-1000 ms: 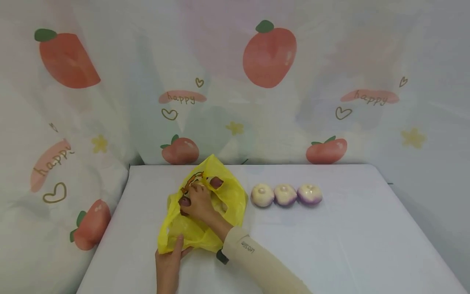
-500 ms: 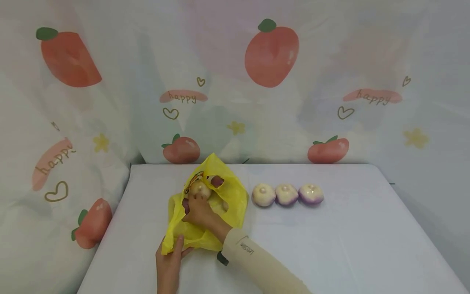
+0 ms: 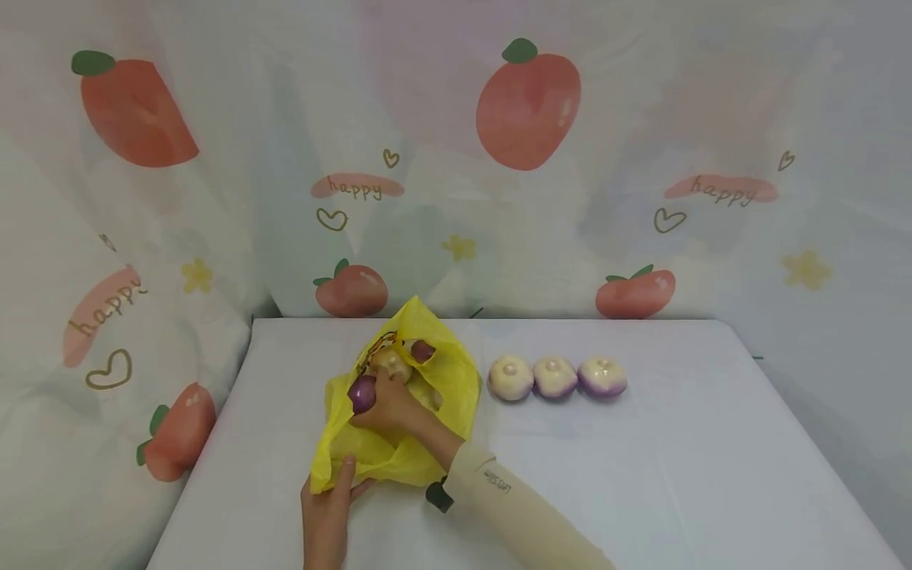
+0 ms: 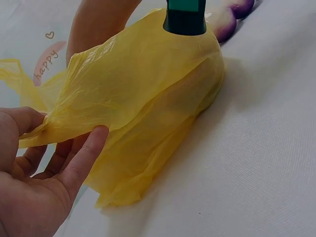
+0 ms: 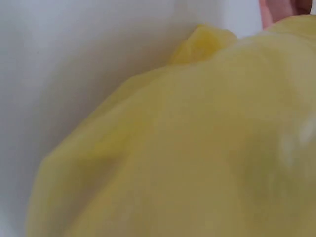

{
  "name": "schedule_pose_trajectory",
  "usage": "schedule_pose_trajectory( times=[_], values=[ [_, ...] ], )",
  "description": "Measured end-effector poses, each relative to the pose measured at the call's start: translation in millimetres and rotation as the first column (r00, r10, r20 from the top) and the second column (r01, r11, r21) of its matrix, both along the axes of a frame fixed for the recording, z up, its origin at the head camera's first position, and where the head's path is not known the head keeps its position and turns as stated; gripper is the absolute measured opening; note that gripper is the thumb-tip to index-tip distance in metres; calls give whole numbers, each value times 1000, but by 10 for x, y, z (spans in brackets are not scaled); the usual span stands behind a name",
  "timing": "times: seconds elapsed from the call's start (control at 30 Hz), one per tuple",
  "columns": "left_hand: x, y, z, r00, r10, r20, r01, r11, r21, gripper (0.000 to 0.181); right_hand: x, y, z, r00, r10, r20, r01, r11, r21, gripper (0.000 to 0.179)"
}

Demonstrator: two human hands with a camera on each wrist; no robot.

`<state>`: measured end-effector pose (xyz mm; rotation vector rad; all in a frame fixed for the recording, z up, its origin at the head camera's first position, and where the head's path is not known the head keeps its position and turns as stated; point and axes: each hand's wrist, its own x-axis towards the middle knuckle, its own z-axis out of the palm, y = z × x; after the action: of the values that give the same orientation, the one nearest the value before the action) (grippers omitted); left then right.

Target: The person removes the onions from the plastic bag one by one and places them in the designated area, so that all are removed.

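Note:
A yellow plastic bag [image 3: 456,396] lies on its side, its mouth spread toward me. My left hand [image 3: 329,499] pinches the near edge of its mouth; in the left wrist view the thumb is above the film and several fingers below. My right hand [image 3: 395,404] reaches inside, its thumb and fingers around a shiny round purple vegetable [image 3: 362,393]. Just beyond the fingertips lies a pale round one with a knob on top [image 3: 394,366]. Deeper in, a dark purple patch [image 3: 423,351] shows. Bag film fills most of the right wrist view, hiding that hand.
Right of the bag, three round white-and-purple vegetables [image 3: 554,377] stand in a touching row on the white-covered table [image 3: 677,459]. A printed curtain [image 3: 456,198] hangs behind and along the left side. A black strap [image 3: 438,495] sticks out beneath the right cuff.
My right hand has drawn back slightly toward me from the pale knobbed vegetable, uncovering it. The purple one beside the thumb shows more fully now. My left hand keeps its place on the bag.

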<state>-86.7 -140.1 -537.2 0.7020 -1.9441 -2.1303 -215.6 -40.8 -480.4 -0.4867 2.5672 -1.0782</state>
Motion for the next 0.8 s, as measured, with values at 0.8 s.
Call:
schedule_pose_trajectory(
  times=[0.8],
  values=[
    [-53,-43,-270,994,15,-106,-9,998,59,55,-18,437,193,983,-186,7,175,910,-377,83]
  ],
)
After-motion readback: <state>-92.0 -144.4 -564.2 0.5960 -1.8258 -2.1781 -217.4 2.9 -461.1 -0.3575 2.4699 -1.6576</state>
